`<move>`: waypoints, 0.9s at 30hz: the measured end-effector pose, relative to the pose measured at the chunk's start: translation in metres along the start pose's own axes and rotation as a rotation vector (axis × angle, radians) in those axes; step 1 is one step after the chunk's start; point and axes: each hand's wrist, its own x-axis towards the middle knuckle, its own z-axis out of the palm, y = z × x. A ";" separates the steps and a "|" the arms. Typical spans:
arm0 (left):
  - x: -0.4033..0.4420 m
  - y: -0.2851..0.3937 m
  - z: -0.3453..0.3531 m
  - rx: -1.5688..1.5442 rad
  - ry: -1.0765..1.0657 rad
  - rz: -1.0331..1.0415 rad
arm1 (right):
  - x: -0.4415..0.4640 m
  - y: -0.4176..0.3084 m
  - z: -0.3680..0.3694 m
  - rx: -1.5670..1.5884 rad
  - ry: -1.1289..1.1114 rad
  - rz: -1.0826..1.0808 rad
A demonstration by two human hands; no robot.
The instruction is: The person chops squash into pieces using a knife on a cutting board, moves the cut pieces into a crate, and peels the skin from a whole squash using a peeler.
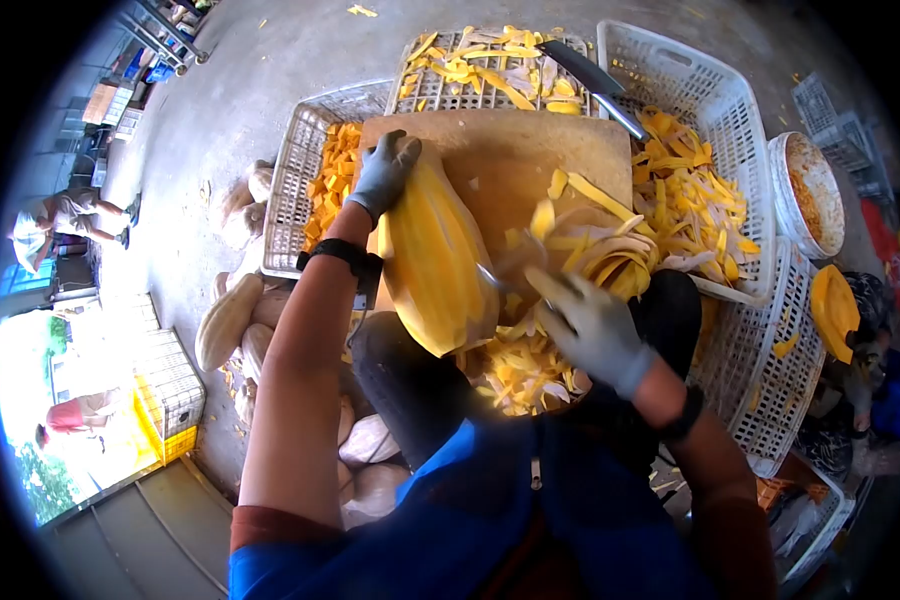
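Observation:
A long, mostly peeled pumpkin (432, 255) leans over the near edge of a wooden cutting board (530, 145), its lower end near my knees. My left hand (385, 172), in a grey glove, is closed over the pumpkin's far end. My right hand (592, 328), also gloved, is to the right of the pumpkin, closed around a peeler (490, 277). The peeler is blurred and its handle is mostly hidden by the fingers; its metal part is close to the pumpkin's right side. Curled peels (610, 250) are heaped on the board's right side, and more peels (530, 372) lie between my legs.
Orange cubes (332, 180) fill a crate at left. A cleaver (595, 80) rests across crates at the back. A white crate (745, 130) holds peels at right, beside a bucket (808, 195). Unpeeled pumpkins (228, 320) lie on the floor. People are at left and far right.

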 end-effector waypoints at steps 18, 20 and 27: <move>0.018 -0.028 0.000 0.057 0.017 0.159 | -0.071 -0.009 0.025 -0.224 -0.292 -0.143; 0.014 -0.025 0.001 0.085 0.041 0.068 | -0.096 0.018 0.028 -0.194 -0.240 -0.041; -0.014 0.016 -0.009 0.087 -0.092 -0.156 | -0.008 -0.023 0.030 -0.039 0.155 -0.360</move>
